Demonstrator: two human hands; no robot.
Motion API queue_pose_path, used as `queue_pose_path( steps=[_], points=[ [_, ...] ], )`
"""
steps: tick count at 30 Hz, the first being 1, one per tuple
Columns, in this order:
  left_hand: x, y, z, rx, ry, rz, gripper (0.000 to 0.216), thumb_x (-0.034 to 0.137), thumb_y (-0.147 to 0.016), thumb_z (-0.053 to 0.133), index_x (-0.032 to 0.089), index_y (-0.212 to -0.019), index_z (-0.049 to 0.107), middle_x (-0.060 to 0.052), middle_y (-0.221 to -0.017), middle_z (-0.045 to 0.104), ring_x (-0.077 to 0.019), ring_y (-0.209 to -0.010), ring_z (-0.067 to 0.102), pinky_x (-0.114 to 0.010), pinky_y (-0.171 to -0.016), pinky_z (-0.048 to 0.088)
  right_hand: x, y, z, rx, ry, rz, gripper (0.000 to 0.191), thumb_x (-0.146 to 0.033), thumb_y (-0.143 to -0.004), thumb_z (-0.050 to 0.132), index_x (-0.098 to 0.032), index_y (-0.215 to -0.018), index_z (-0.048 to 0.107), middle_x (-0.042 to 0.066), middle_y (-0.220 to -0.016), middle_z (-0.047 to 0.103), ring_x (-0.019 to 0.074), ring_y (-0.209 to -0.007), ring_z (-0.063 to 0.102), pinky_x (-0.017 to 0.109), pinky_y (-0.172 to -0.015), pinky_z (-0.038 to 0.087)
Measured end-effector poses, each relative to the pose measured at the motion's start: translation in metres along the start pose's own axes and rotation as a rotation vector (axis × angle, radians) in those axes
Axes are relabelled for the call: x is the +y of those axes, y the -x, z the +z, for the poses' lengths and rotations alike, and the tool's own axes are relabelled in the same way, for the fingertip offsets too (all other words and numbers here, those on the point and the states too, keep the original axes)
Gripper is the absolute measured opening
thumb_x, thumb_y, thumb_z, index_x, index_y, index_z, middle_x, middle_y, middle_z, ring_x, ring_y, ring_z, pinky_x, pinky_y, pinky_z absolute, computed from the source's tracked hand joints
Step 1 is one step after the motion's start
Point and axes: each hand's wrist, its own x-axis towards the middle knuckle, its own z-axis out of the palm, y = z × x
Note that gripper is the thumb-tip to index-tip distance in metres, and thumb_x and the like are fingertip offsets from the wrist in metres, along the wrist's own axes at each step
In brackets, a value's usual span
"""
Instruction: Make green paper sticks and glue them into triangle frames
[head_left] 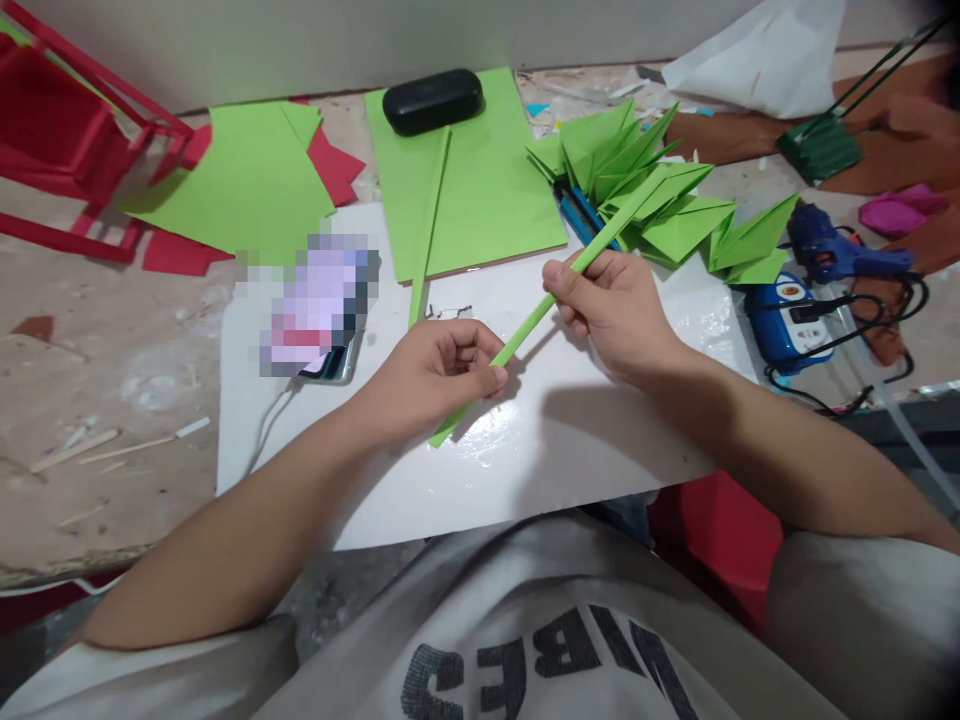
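A long narrow strip of folded green paper (531, 322) runs slantwise over a white board (525, 470). My left hand (435, 375) is closed, pinching the strip near its lower end. My right hand (611, 305) is closed on the strip further up, fingers curled round it. The strip's upper end reaches a heap of folded green paper pieces (660, 200).
Green sheets (480, 190) and red paper lie at the back, with another thin green strip (429, 235) and a black case (433, 100) on them. A phone (330, 360) lies left on the board. A blue glue gun (832, 250), cables and a blue device (784, 320) sit right.
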Motion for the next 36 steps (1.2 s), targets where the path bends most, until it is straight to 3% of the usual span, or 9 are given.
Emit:
queue_pose_path(
  steps=[6,12,18,24,29,36],
  points=[
    [-0.007,-0.001,0.003,0.054,0.029,0.019,0.023,0.037,-0.087,0.092,0.020,-0.086,0.076,-0.002,-0.066,0.075,-0.0175,-0.060,0.072,-0.029,-0.058,0.060,0.006,0.002,0.011,-0.068,-0.022,0.046,0.067,-0.079,-0.074,0.098,-0.023,-0.082,0.062,-0.005,-0.063,0.055,0.0095,-0.054,0.044,0.028,-0.044,0.030],
    [-0.009,-0.004,-0.003,0.197,0.058,0.079,0.025,0.036,-0.080,0.095,0.023,-0.080,0.073,-0.001,-0.070,0.075,-0.0132,-0.053,0.065,-0.028,-0.053,0.055,-0.006,-0.007,-0.008,0.008,0.007,-0.079,0.064,-0.077,-0.083,0.094,-0.025,-0.081,0.057,-0.005,-0.068,0.053,0.0096,-0.059,0.043,0.026,-0.049,0.032],
    [-0.004,-0.005,-0.001,0.290,0.073,0.103,0.015,0.028,-0.079,0.087,0.020,-0.080,0.075,0.001,-0.061,0.068,-0.0127,-0.050,0.062,-0.028,-0.053,0.054,-0.009,-0.010,-0.017,0.000,0.017,-0.154,0.060,-0.078,-0.090,0.087,-0.023,-0.086,0.064,-0.004,-0.069,0.054,0.0089,-0.056,0.042,0.025,-0.049,0.032],
    [-0.005,-0.003,-0.001,0.285,-0.001,0.142,0.010,0.024,-0.081,0.085,0.021,-0.082,0.075,0.001,-0.060,0.069,-0.0139,-0.052,0.063,-0.028,-0.055,0.054,-0.007,-0.008,-0.016,-0.053,0.067,-0.172,0.054,-0.072,-0.091,0.090,-0.021,-0.090,0.073,-0.002,-0.072,0.064,0.0095,-0.058,0.048,0.025,-0.051,0.039],
    [-0.009,-0.001,0.001,0.315,-0.084,0.223,0.016,0.027,-0.085,0.086,0.020,-0.096,0.079,0.000,-0.067,0.076,-0.0148,-0.057,0.070,-0.026,-0.059,0.057,-0.008,-0.007,-0.012,-0.056,0.121,-0.192,0.044,-0.051,-0.076,0.104,-0.020,-0.080,0.074,0.002,-0.082,0.074,0.0132,-0.073,0.060,0.027,-0.065,0.051],
    [-0.012,0.001,0.000,0.351,-0.200,0.289,0.015,0.028,-0.089,0.085,0.019,-0.100,0.081,-0.002,-0.077,0.081,-0.0126,-0.059,0.068,-0.025,-0.058,0.054,-0.008,-0.002,-0.010,-0.142,0.136,-0.120,0.052,-0.050,-0.064,0.110,-0.019,-0.071,0.069,0.000,-0.072,0.068,0.0129,-0.067,0.058,0.028,-0.060,0.046]
  ],
)
